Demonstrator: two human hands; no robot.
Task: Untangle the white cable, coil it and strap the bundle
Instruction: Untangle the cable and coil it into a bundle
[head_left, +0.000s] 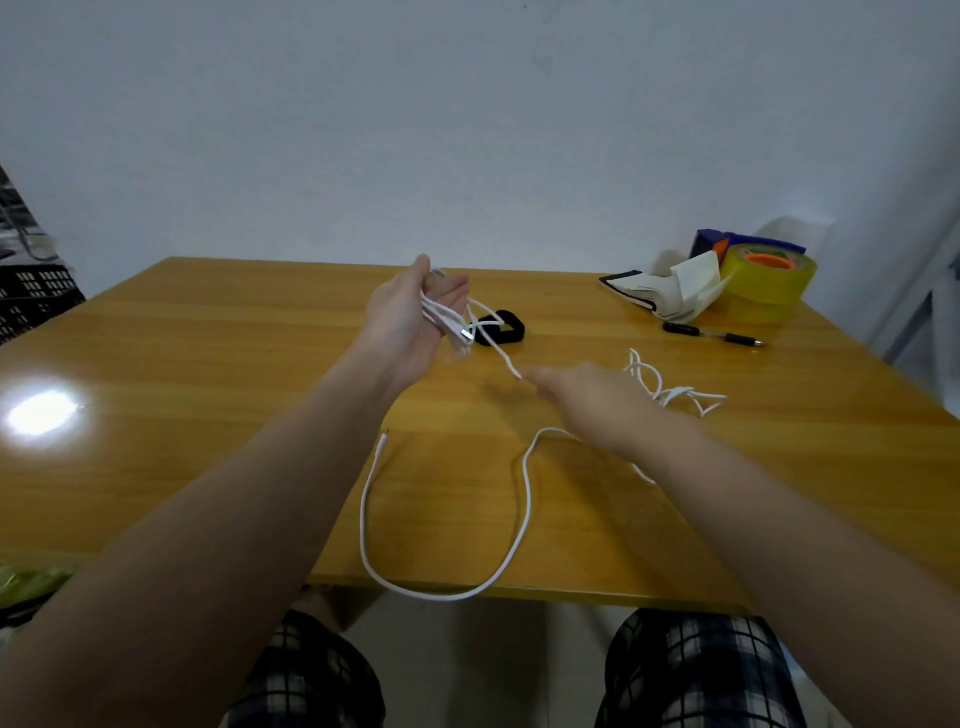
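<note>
We've got a few loops of the white cable (524, 499) gathered in the left hand (410, 317), grip half-closed to keep the coil, right hand (587, 395) pinching the strand to feed slack, the rest trailing over the surface (208, 364) near the black strap (501, 327).

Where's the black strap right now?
In the head view the black strap lies on the table at centre, toward the far edge, just right of the left hand holding cable loops.

White cable (523, 499); black strap (506, 328); yellow tape roll (769, 286); ochre table (208, 374).
</note>
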